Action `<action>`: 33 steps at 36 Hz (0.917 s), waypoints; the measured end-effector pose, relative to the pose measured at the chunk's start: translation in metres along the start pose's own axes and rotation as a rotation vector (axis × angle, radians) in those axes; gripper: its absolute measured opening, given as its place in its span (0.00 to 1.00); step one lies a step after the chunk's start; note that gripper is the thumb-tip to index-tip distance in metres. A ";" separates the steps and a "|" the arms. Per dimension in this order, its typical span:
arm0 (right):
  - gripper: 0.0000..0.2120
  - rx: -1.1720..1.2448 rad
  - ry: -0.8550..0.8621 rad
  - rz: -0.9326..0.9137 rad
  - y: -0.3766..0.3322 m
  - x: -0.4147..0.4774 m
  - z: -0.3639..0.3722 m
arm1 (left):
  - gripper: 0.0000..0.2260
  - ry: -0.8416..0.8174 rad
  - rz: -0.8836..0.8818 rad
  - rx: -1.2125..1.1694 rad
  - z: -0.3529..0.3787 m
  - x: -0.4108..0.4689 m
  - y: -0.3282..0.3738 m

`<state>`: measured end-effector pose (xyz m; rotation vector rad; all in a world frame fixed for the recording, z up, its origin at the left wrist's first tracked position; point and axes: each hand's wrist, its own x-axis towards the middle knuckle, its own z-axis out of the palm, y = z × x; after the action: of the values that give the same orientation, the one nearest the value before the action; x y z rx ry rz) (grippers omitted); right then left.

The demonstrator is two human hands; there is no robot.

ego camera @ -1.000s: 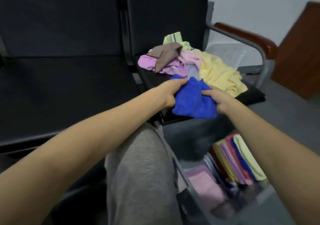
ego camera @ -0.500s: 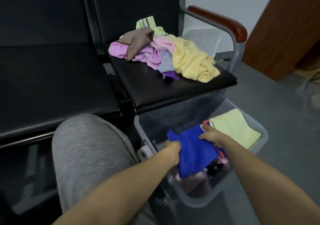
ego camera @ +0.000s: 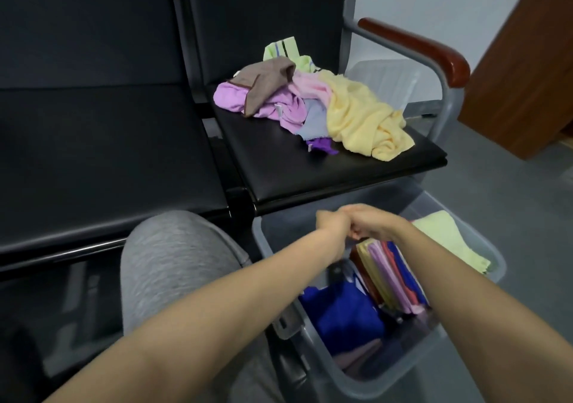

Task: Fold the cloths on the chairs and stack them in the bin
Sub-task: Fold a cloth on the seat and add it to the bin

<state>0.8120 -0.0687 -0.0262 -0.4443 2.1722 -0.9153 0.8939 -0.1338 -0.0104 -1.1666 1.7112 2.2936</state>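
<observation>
The translucent grey bin (ego camera: 387,381) stands on the floor in front of the right chair. A folded blue cloth (ego camera: 344,315) lies in its near left part. Beside it stands an upright row of folded cloths (ego camera: 387,275), and a pale yellow-green cloth (ego camera: 446,241) rests at the bin's right rim. My left hand (ego camera: 333,226) and my right hand (ego camera: 375,222) meet above the bin's far side, fingers loosely curled, holding nothing. A pile of unfolded cloths (ego camera: 279,105) with a yellow towel (ego camera: 362,120) lies on the right chair seat (ego camera: 325,173).
My grey-clad knee (ego camera: 173,263) is left of the bin. The left chair seat (ego camera: 93,154) is bare black. A metal armrest with a brown pad (ego camera: 418,46) bounds the right chair. A brown wooden panel (ego camera: 527,77) stands at the far right on grey floor.
Both hands carried the blue cloth from the chair down into the bin, let it go and rose to the bin's far edge. The blue cloth now lies inside.
</observation>
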 end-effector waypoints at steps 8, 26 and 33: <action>0.23 0.164 0.005 -0.218 -0.082 -0.006 -0.034 | 0.08 -0.111 0.255 0.036 -0.029 0.005 0.090; 0.14 -0.166 0.445 -0.441 -0.193 0.129 -0.015 | 0.17 0.362 0.659 0.817 -0.151 0.128 0.200; 0.17 -0.183 0.303 -0.447 -0.183 0.168 -0.001 | 0.21 0.435 0.612 1.021 -0.136 0.171 0.229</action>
<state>0.7033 -0.2867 0.0247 -0.9638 2.4957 -1.0785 0.7390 -0.4014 0.0589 -0.9722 3.1195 0.9038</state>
